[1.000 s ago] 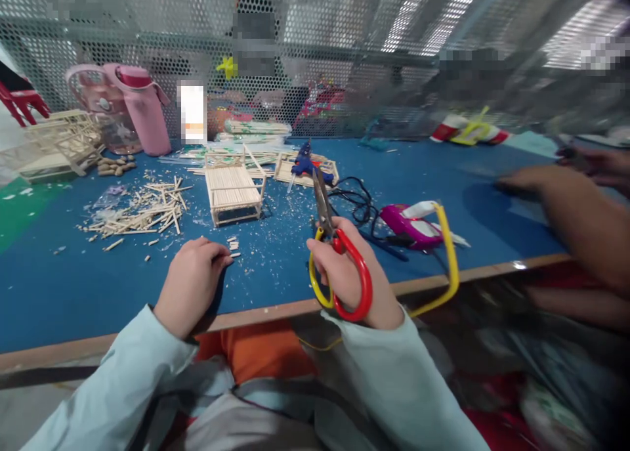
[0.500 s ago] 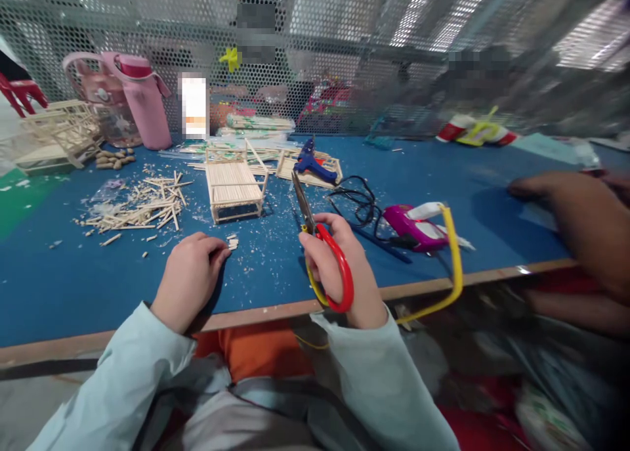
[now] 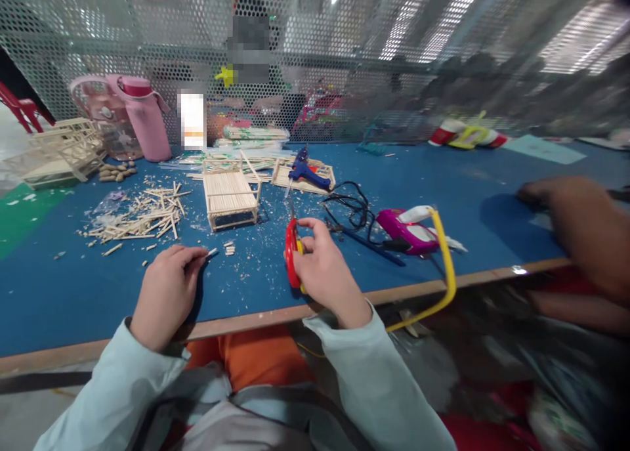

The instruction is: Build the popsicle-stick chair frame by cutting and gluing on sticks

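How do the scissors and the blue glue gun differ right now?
The scissors have red and yellow handles, while the glue gun has a blue body. The scissors are held in the right hand; the glue gun lies on a small stick frame, with no hand on it. The scissors are nearer the front edge of the table, and the glue gun is farther back. Both are handheld tools.

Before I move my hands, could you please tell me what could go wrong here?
The scissors in your right hand point toward the blue glue gun and might nudge it. The yellow bar juts past the table edge; your right sleeve might catch it. The small stick in your left hand might slip.
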Demonstrator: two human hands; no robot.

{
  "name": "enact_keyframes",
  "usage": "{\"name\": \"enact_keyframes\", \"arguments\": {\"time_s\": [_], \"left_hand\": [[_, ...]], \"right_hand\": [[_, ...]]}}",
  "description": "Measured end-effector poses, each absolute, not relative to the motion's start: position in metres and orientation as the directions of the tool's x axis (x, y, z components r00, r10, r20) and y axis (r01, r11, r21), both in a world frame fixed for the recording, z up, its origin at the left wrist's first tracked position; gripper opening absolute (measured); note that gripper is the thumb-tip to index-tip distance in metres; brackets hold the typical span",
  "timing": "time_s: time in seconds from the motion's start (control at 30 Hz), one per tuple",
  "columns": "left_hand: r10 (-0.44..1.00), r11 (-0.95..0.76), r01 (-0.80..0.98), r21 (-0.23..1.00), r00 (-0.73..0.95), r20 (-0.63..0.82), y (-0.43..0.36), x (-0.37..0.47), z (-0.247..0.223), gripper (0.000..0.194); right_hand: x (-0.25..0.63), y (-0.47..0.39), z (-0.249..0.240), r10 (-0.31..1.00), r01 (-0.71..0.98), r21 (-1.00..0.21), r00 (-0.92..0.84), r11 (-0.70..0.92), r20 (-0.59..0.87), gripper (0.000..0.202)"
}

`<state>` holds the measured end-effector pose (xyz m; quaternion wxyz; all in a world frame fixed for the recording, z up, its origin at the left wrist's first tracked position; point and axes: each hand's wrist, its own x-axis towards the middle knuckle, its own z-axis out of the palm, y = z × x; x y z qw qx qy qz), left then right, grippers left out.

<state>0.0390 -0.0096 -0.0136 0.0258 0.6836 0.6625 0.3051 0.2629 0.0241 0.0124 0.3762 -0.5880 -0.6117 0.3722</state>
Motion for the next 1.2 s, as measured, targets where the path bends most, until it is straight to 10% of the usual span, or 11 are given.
{"name": "enact_keyframes", "arguments": {"time_s": [0.27,0.67,1.2], "left_hand": [[0.93,-0.075,0.926,0.37,-0.069,0.361,-0.012,0.028,-0.019,0.032],[0.889,-0.067,0.866,0.495,-0.173,0.423,-0.017,0.028,-0.018,0.037],[0.907,-0.111,0.786,0.609,-0.17,0.385,-0.019,0.026,-0.021,0.036]], "right_hand": [[0.253,0.047,0.018,0.99,0.922,-0.363,-0.117,0.137,0.078,0.041],[0.279,0.026,0.019,0.927,0.906,-0.35,-0.105,0.239,0.361,0.026],[0.336,0.072,0.042,0.931,0.979,-0.141,-0.088,0.146,0.354,0.032]]}}
